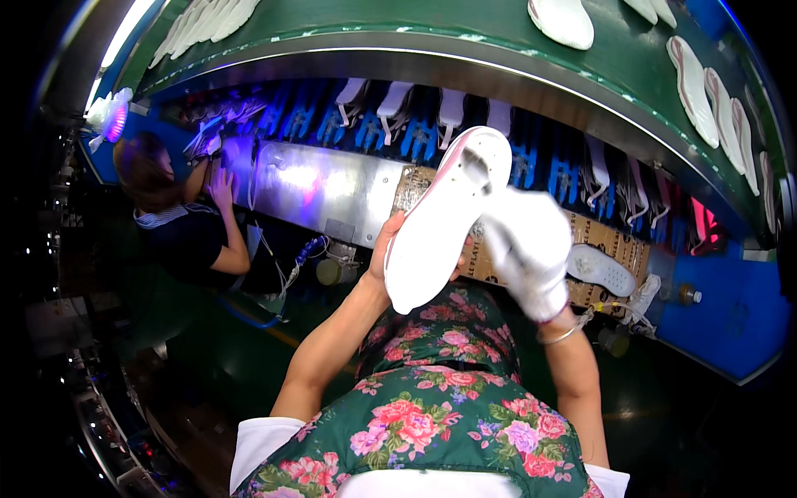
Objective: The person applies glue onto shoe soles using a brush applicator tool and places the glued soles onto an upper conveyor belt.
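Observation:
My bare left hand grips a white shoe sole with a pink edge from underneath, its fingertips showing on both sides. The sole is tilted, its narrow end toward me and its far end showing a grey hollow with small holes. My right hand, in a white glove, is at the sole's far right side. Motion smears its fingers, so whether they grip anything cannot be made out. Below the hands is my dark green flowered apron.
Brown cardboard covers part of the bench, with a grey-white sole on it. A metal plate lies left. Behind, blue clamps stand beneath a green conveyor carrying white soles. A co-worker sits at left.

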`<state>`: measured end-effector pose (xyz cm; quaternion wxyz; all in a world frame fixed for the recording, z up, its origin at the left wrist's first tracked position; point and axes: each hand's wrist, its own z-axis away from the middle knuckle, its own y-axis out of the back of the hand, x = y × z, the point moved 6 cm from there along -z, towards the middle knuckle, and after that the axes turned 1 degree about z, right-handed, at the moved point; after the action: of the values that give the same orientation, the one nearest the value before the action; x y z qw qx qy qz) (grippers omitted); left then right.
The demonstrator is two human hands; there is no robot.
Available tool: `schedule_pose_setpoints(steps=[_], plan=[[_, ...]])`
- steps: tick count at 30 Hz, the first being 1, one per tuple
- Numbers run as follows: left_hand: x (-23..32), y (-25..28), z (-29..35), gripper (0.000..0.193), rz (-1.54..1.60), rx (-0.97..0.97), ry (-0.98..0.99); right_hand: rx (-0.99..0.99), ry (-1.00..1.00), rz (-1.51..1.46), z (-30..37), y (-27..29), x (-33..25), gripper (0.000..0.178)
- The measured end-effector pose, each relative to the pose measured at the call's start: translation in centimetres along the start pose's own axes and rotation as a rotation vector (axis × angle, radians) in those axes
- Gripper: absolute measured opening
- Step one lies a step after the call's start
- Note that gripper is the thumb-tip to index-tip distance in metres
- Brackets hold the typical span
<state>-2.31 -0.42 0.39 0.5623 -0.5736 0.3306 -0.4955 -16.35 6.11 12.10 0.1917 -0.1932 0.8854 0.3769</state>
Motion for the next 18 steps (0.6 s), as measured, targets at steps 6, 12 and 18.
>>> schedule_pose_setpoints(steps=[6,12,18], plan=[[1.7,0.9,0.3,0.094,0.154,-0.027,0.021,-0.298,-0.101,-0.755,3.7,-3.4,-5.0,0.026],[4.5,-0.5,-1.6,0.095,-0.281,0.163,-0.076,-0.085,-0.288,-0.494,1.7,-1.2,-2.5,0.02],[5.6,-1.6,-3.3,0.098,-0.04,-0.248,0.128,-0.221,0.036,-0.591,3.5,-3.5,-6.8,0.03]])
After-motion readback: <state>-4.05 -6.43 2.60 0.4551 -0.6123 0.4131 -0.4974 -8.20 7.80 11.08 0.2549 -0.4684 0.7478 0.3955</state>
